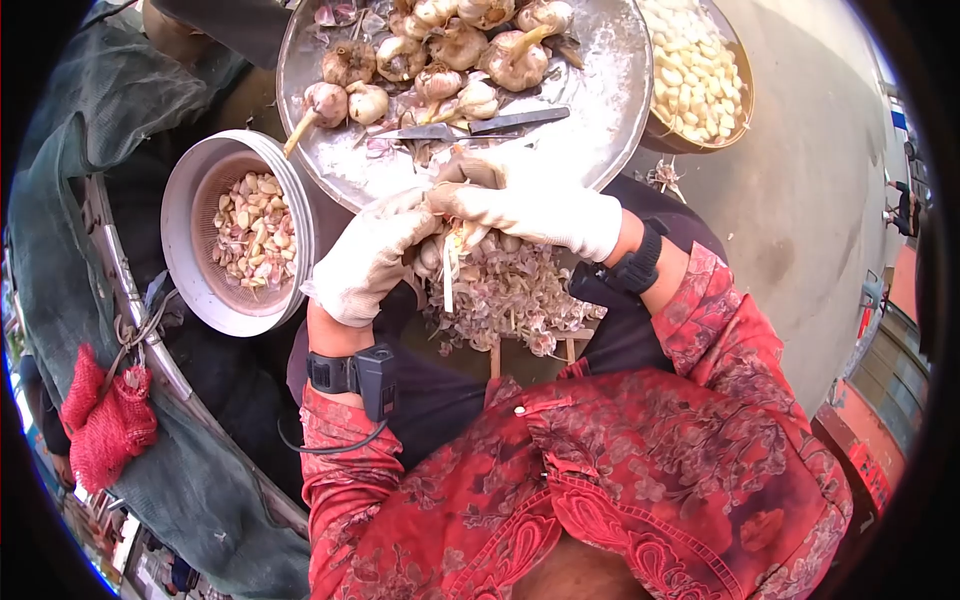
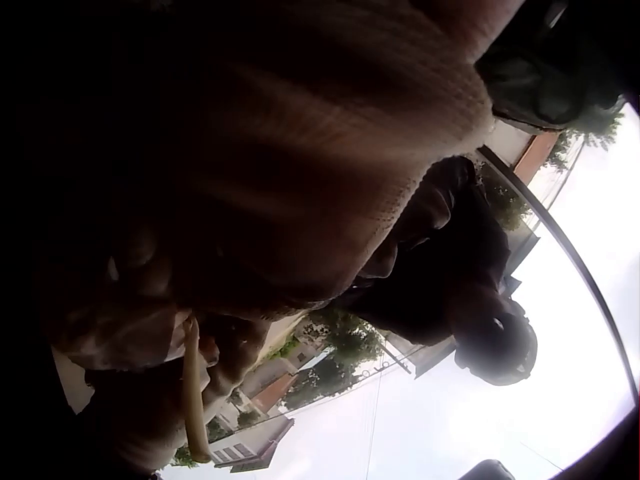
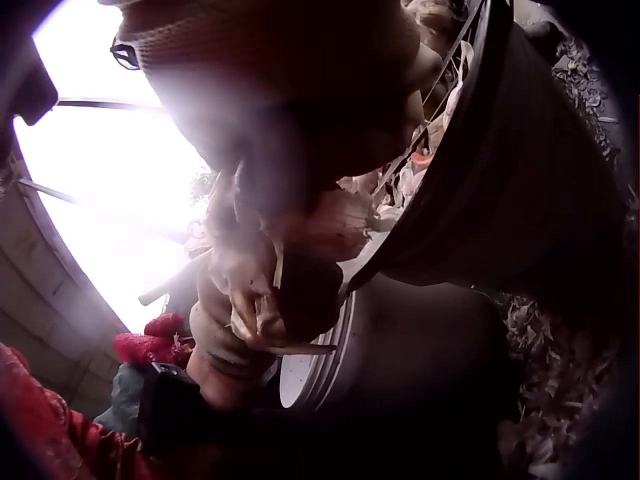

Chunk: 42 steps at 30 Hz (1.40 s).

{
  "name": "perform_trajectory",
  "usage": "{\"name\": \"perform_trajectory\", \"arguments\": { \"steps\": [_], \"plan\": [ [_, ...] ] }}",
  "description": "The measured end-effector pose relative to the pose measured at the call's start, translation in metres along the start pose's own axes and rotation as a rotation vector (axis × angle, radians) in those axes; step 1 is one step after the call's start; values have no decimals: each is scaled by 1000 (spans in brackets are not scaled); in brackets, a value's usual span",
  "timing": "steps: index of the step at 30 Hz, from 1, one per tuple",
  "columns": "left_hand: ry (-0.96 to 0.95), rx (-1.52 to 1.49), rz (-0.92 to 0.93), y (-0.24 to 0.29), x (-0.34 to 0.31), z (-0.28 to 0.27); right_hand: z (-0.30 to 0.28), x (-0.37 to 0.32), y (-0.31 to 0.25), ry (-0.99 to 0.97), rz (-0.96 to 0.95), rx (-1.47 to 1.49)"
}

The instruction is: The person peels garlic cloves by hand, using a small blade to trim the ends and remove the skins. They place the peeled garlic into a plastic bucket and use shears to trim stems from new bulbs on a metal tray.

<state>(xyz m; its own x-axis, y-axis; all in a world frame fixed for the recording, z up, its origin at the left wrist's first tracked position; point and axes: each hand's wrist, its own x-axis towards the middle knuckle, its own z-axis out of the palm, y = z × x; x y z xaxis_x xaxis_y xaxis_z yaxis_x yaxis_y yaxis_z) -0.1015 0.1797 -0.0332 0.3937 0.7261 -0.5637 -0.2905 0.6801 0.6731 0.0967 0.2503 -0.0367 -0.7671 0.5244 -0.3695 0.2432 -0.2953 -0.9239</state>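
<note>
Both hands wear pale knit gloves and meet over the lap, just below the near rim of a round metal tray (image 1: 600, 130). Between them is a garlic bulb (image 1: 455, 242), its thin pale stem hanging down. My left hand (image 1: 365, 255) grips it from the left. The right hand (image 1: 535, 212) pinches it from the other side, fingers curled against the left ones. Much of the bulb is hidden by the gloves. In the dark left wrist view the stem (image 2: 194, 390) sticks out below the glove. On the tray lie several whole garlic bulbs (image 1: 515, 58) and a knife (image 1: 518, 120).
A white bucket (image 1: 175, 225) holding loose, partly skinned cloves stands at the left. Peeled white cloves (image 1: 695, 75) fill a basin at the upper right. Garlic skins (image 1: 520, 285) pile up beneath the hands. A red mesh bag (image 1: 110, 425) hangs from a metal rail at far left.
</note>
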Motion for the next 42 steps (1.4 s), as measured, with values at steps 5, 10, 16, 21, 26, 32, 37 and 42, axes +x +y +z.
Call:
{"name": "perform_trajectory", "arguments": {
  "steps": [5,10,16,21,26,32,37,42],
  "plan": [
    [-43,-50,-84,-5,2,12,1,-6,8,204,-52,-331],
    [-127,-154,-103,-16,7,10,7,-17,4,200,-81,-577],
    [-172,-55,-92,-11,0,33,7,-18,-3,108,56,48],
    [-209,132,-52,-34,11,17,4,-16,2,113,63,37],
    [-341,802,-121,-27,17,19,-4,-21,-26,160,270,162],
    [-107,557,-252,-5,1,26,-12,-23,-21,138,306,152],
    [-16,-9,-68,0,-5,7,-8,-23,-15,221,226,235],
    [29,-181,94,-13,12,12,2,-17,-22,324,-66,-93]
  ]
}}
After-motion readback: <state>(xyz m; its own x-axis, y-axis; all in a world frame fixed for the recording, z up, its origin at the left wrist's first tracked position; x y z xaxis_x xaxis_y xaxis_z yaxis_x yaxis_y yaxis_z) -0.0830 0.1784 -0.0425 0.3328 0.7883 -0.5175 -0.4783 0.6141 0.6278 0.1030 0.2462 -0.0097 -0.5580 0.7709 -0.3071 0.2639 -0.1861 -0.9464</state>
